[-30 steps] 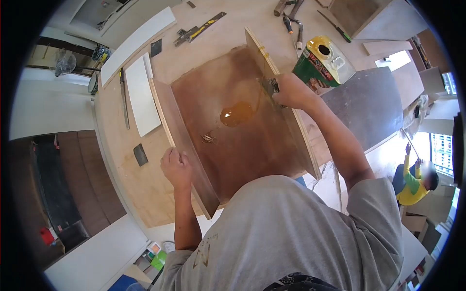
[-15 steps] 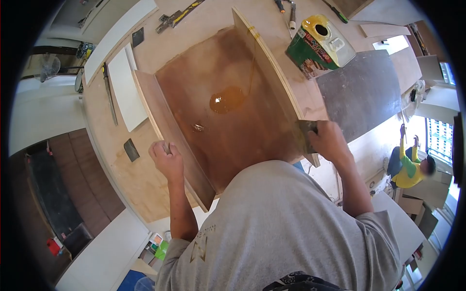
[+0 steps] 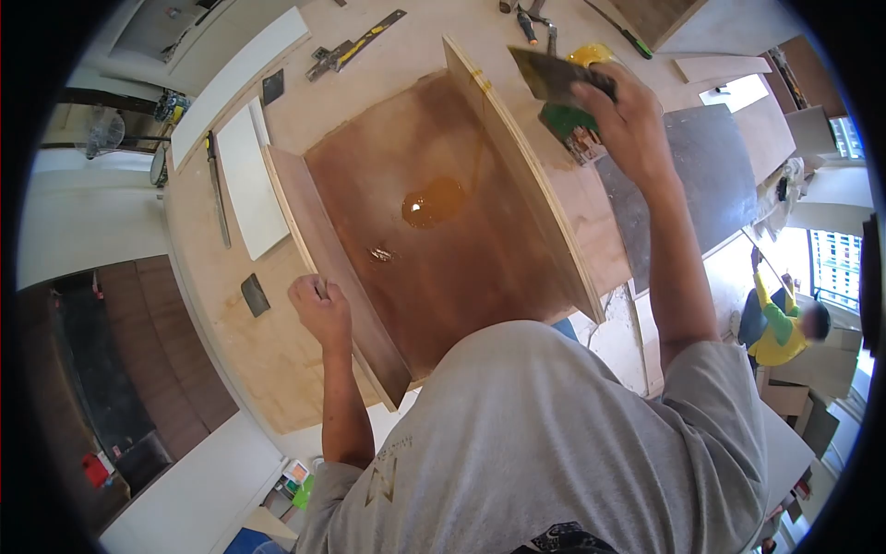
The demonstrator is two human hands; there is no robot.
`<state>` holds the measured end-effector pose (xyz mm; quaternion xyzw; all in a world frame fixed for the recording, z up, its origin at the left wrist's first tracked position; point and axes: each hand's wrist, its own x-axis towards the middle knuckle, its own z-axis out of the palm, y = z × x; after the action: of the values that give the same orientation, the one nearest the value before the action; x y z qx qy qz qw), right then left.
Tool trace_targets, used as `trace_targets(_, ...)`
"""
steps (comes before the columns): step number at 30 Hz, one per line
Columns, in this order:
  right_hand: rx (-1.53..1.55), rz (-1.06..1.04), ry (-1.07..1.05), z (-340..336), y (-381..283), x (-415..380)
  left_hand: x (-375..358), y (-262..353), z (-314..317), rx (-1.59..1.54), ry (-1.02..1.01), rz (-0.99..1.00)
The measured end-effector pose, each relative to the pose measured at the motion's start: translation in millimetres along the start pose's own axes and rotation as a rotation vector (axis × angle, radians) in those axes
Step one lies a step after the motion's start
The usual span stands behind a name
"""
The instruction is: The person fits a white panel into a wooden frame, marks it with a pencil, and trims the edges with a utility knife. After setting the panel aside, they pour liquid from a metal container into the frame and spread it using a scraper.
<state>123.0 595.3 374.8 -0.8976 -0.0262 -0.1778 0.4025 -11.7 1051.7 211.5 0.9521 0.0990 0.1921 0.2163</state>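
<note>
My right hand (image 3: 628,120) is raised over the right side panel (image 3: 531,175), closed round a flat dark scraper (image 3: 558,76). Behind it stands a green and yellow metal can (image 3: 574,134), partly hidden by the scraper and hand. My left hand (image 3: 320,311) is curled closed beside the left side panel (image 3: 337,268); a small greyish bit shows at its fingers, too small to name. Between the two upright panels lies a brown board (image 3: 443,277). A glossy amber puddle (image 3: 434,205) sits on it, with a smaller shiny patch (image 3: 379,254) nearer me.
Loose dark plates (image 3: 255,295), a handsaw (image 3: 218,189) and a white panel (image 3: 251,185) lie on the left of the table. Hand tools (image 3: 355,44) lie at the back. To the right is a grey sheet (image 3: 692,180); beyond it another person (image 3: 780,332) sits working.
My right hand has lifted the scraper from the right panel's near end, up and away toward the can. My left hand stays nearly in place beside the left panel.
</note>
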Motion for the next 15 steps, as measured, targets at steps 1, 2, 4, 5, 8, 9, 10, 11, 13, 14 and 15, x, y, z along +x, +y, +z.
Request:
trace_targets(1, 0.021, 0.038, 0.005, 12.7, 10.6, 15.4, 0.3, -1.0, 0.4, 0.003, -0.002, 0.02)
trace_targets(2, 0.04, 0.078, 0.01, 28.8, 26.3, 30.1, 0.5, 1.1, -0.4, 0.008, -0.001, 0.006)
trace_targets(4, -0.051, 0.151, 0.043, 79.4, 79.4, 56.9, 0.4, 5.9, -0.8, 0.013, 0.001, -0.018)
trace_targets(5, -0.153, 0.197, 0.016, 100.2, 97.4, 62.8, -0.2, 6.4, -0.5, 0.013, -0.001, -0.028)
trace_targets(8, -0.169, 0.211, -0.069, 152.9, 135.1, 71.4, 0.3, 4.5, 2.4, 0.018, -0.008, -0.045)
trace_targets(9, -0.143, 0.287, -0.08, 159.5, 135.1, 76.1, 0.1, 4.4, 2.9, 0.023, -0.013, -0.045)
trace_targets(10, -0.116, 0.368, -0.096, 166.4, 135.7, 77.5, -0.6, 3.4, 2.0, 0.032, -0.025, -0.046)
trace_targets(11, -0.088, 0.451, -0.113, 171.5, 135.8, 77.7, -1.0, 2.7, 1.4, 0.05, -0.028, -0.043)
trace_targets(13, 0.035, 0.544, -0.207, 172.2, 139.7, 84.0, -0.8, 2.1, 3.4, 0.079, -0.033, -0.039)
trace_targets(14, 0.055, 0.54, -0.233, 181.0, 151.8, 88.9, -0.5, 2.6, 3.6, 0.081, -0.033, -0.034)
trace_targets(15, 0.074, 0.536, -0.261, 191.5, 165.0, 92.6, -1.1, 3.1, 3.2, 0.081, -0.034, -0.03)
